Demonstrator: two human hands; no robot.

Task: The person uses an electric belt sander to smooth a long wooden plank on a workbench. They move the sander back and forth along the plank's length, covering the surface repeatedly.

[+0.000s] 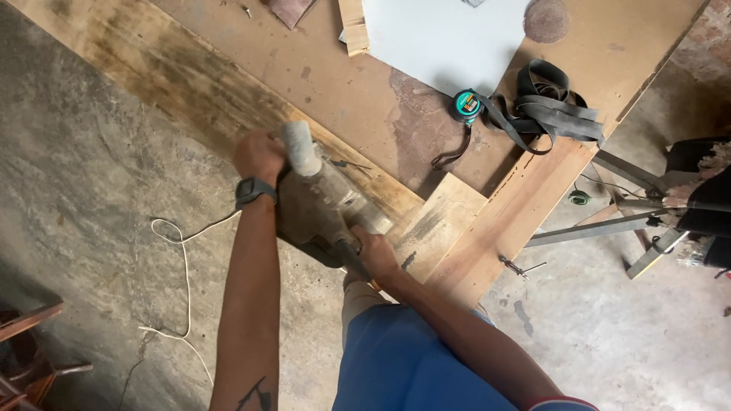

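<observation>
**Two hands on the power tool at the bench edge**

Plywood fills the top of the view: a big worktable (343, 84), stained dark along its near edge, raw and scuffed further in. A pale sheet (442, 38) lies across the far side, a teal tape measure (467, 105) sits beside a tangle of black rubber strap (552, 106), and a smaller wood offcut (449, 213) rests at the corner. Below is a mottled grey concrete floor (84, 190), with a white cord (183, 274) looping across it.

Down at the edge, the dusty power tool (324, 205) sits on the stained board. The left hand (259, 156), with a dark watch at its wrist, is wrapped around the front handle just beside the pale upright knob. The right hand (375, 255) is closed on the rear grip.

Hard to read: the tool's underside and working face are hidden, so its exact kind can't be told. Metal legs (609, 224) and dark shapes at the right edge are cut off, as is a wooden piece at lower left.
</observation>
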